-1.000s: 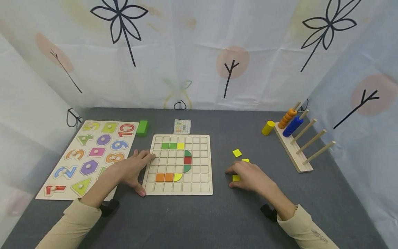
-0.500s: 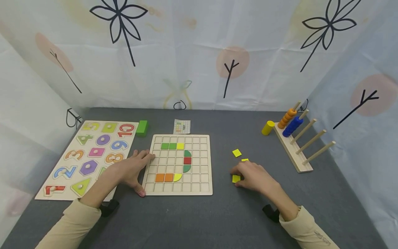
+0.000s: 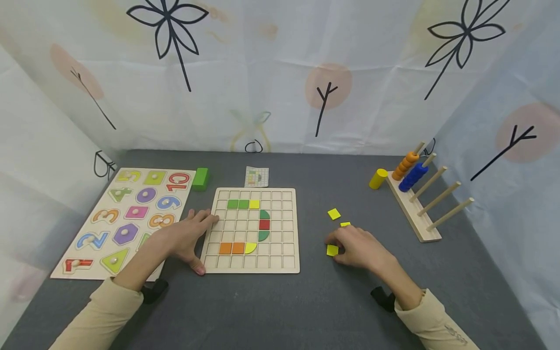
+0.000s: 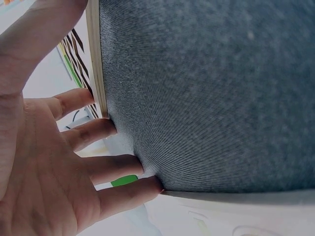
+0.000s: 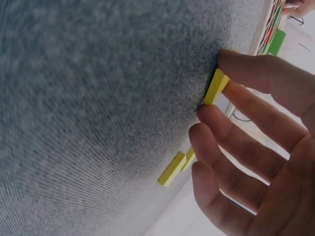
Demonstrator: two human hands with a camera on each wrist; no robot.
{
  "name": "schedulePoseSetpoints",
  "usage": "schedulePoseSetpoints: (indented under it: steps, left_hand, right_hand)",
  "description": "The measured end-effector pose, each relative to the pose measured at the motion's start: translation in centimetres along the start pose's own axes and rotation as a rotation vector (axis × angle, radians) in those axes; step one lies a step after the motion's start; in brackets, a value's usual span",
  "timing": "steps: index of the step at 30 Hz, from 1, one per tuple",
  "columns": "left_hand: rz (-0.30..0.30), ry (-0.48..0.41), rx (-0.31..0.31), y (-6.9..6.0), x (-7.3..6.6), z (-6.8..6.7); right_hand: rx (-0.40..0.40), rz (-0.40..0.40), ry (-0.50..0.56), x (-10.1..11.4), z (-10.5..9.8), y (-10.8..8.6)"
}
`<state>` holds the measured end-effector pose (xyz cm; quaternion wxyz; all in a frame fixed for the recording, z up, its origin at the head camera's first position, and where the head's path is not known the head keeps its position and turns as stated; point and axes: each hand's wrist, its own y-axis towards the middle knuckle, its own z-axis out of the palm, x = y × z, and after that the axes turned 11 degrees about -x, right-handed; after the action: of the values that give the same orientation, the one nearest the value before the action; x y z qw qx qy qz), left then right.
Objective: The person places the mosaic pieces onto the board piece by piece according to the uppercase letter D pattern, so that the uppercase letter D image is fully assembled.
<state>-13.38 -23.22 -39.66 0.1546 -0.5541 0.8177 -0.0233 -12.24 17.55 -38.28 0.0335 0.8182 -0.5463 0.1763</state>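
Observation:
A wooden grid board lies mid-table, bearing green, yellow, red and orange pieces. My left hand rests spread at its left side; thumb and fingers touch the board's edge, and in the left wrist view the fingers are fairly straight. To the right of the board, my right hand pinches a yellow square tile between thumb and fingertips, down at the tabletop; the right wrist view shows this tile between them. Another yellow tile lies beyond the hand, and a third is partly hidden behind it.
A number puzzle board lies at the left, partly under the left forearm, with a green block beside it. A small pattern card sits behind the grid. At right stand a peg rack with beads and a yellow cylinder.
My right hand has shifted slightly right, and its thumb and fingers have closed in on the nearest yellow tile. The left hand and the board pieces stay as they were.

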Motion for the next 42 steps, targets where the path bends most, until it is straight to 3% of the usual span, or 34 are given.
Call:
schedulePoseSetpoints:
  steps: [11,26,42]
  left_hand:
    - [0.001,0.001,0.0,0.0,0.0,0.0]
    - [0.002,-0.004,-0.004,0.0,0.0,0.0]
    - [0.008,0.0,-0.001,0.1,0.1,0.1]
  right_hand:
    - [-0.06,-0.062,-0.02,0.7,0.2,0.6]
    - [-0.139,-0.224,0.001,4.4,0.2,2.9]
    - [-0.107,-0.282,0.034,9.6,0.5,6.1]
